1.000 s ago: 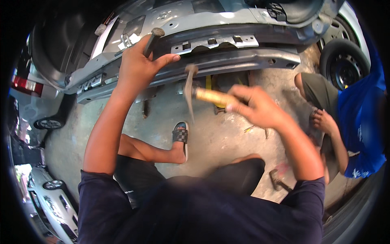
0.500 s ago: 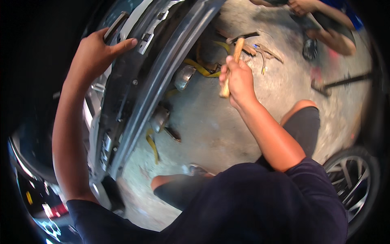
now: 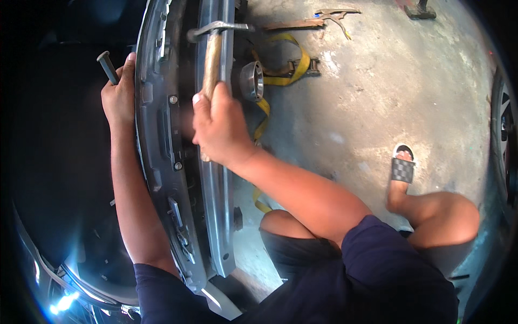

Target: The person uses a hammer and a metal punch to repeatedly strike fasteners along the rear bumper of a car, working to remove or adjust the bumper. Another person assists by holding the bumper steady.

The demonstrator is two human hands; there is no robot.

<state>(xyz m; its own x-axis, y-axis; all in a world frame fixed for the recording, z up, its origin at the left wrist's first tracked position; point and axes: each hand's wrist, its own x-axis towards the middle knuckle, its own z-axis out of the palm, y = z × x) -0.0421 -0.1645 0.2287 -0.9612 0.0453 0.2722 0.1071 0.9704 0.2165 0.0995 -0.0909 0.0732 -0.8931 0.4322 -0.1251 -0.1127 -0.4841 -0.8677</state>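
Observation:
My left hand (image 3: 117, 96) grips a steel punch (image 3: 106, 66) with a flat head, at the inner edge of the grey car body panel (image 3: 157, 135). My right hand (image 3: 221, 124) is closed on the wooden handle of a hammer (image 3: 213, 59). Its pointed steel head lies across my view of the silver bumper beam (image 3: 221, 216); whether it touches the beam I cannot tell. Bolts (image 3: 174, 100) and metal brackets (image 3: 175, 210) show along the panel beside the beam.
Dark car interior (image 3: 59, 135) at left. On the concrete floor (image 3: 345, 102) lie a yellow strap (image 3: 297, 54), a round metal part (image 3: 251, 81), scrap pieces (image 3: 294, 25) and another hammer (image 3: 420, 11) at top right. A wheel (image 3: 504, 140) stands at the right edge; my knees and sandalled foot are below.
My view has turned, so the beam now runs vertically. My right hand has brought the hammer left, over the beam. My left hand still holds the punch. The co-worker has left view.

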